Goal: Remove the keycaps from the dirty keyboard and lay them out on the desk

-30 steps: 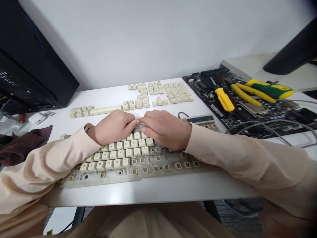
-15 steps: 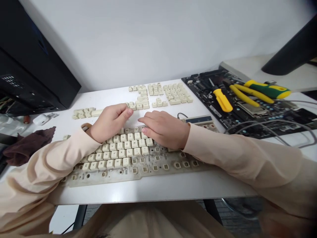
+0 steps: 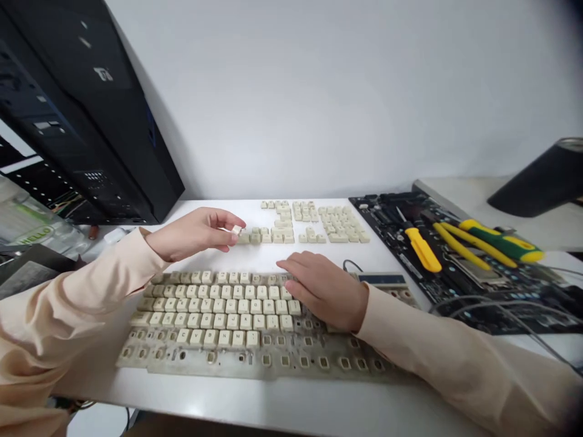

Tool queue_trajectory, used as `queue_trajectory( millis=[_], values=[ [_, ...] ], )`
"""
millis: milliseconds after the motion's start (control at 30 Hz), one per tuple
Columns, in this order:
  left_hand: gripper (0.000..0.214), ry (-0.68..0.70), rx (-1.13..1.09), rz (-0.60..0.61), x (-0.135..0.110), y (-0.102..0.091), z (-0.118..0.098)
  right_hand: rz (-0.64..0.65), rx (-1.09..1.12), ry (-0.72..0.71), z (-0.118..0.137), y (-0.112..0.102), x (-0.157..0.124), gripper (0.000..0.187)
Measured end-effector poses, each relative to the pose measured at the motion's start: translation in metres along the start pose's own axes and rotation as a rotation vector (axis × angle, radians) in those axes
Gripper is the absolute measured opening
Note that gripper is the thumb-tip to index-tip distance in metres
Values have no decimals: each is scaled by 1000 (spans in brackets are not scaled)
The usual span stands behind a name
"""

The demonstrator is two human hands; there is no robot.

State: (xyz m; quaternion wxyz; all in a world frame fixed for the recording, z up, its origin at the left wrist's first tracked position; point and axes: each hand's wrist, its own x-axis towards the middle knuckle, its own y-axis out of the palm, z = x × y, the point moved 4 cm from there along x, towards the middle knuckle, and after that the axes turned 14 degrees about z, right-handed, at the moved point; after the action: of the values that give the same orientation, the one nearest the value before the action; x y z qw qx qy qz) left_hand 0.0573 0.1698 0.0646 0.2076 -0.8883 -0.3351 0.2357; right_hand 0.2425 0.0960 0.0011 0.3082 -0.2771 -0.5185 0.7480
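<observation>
White wall (image 3: 319, 91) filled the upper part of the frame above a white tabletop (image 3: 204, 405), with a black computer case (image 3: 109, 127) at upper left. At center left, the left hand (image 3: 194, 235) was raised just above the tabletop, its grip pinched closed on 1 cream keycap (image 3: 236, 230) between thumb and fingers. Loose keycaps (image 3: 339, 224) lay in groups from the middle toward center right — some just beside that hand.

Across the lower middle stretched a keyboard (image 3: 195, 368), letter keys seated, many sockets bare along its bottom and right. On its upper right part rested the right hand (image 3: 325, 288), palm down, its grip slack with thumb and forefinger parted. At right, a circuit board (image 3: 392, 237) carried 3 hand tools — a yellow screwdriver (image 3: 424, 250), yellow-handled pliers (image 3: 462, 244) and a green-and-yellow handle (image 3: 501, 240).
</observation>
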Motion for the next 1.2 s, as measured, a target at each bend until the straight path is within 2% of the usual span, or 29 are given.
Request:
queue_trajectory(
  millis=[133,200,333,433,533,667,767,867,933,1033,1200],
  values=[
    [33,-7,567,-137,15,-25,-5,-6,12,-20,-1,1,0,35],
    [33,-15,686,-169,29,-37,-5,-5,20,-32,-1,1,0,36],
    [35,-23,636,-87,58,-49,2,-19,22,-37,-1,1,-2,35],
    [46,-48,589,-25,73,-52,11,-8,32,-27,-1,1,-2,35],
    [62,-125,547,48,89,-57,26,9,39,-20,-1,1,-1,34],
    [77,-279,441,218,113,-71,51,9,46,-12,-1,1,-1,34],
    [53,-388,382,321,125,-84,64,5,44,-17,-1,1,-1,34],
    [30,-451,360,382,127,-99,68,-6,31,-28,-1,1,-2,33],
    [26,-459,354,383,127,-108,67,-8,28,-29,-1,1,-2,34],
    [26,-420,363,316,128,-116,65,8,47,-25,-2,1,-1,34],
    [26,-260,437,156,141,-101,59,27,59,-24,-2,1,-2,34]
  ],
)
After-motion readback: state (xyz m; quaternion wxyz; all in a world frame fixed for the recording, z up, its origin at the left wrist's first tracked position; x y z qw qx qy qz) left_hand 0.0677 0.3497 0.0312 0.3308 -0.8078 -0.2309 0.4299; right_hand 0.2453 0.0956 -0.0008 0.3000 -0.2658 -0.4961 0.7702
